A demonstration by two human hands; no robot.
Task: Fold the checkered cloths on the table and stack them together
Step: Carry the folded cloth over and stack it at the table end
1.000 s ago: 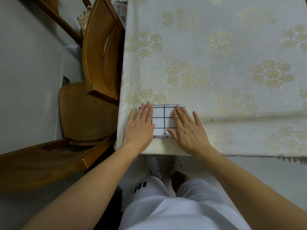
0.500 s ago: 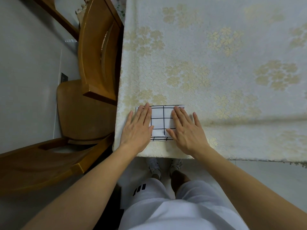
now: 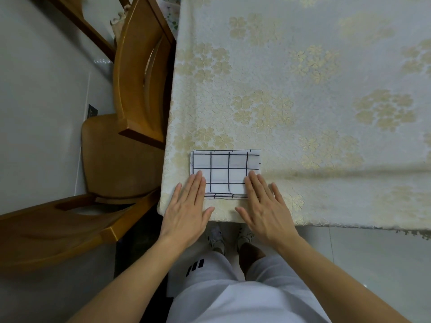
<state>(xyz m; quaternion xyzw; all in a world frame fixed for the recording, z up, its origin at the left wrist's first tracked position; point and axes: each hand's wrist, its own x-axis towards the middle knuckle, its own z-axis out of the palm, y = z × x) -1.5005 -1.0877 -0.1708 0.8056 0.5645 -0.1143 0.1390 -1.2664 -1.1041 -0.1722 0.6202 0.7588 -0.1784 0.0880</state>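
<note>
Both my hands lie flat, fingers (image 3: 200, 180) spread and holding nothing, on the folded checkered cloth stack's (image 3: 225, 170) near edge; I'd press evenly to square its layers.

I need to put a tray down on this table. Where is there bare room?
Beyond and right of the folded checkered cloths, the tablecloth lies bare. The near left corner is crowded: the cloths, left hand and right hand, with the wooden chair alongside.
</note>
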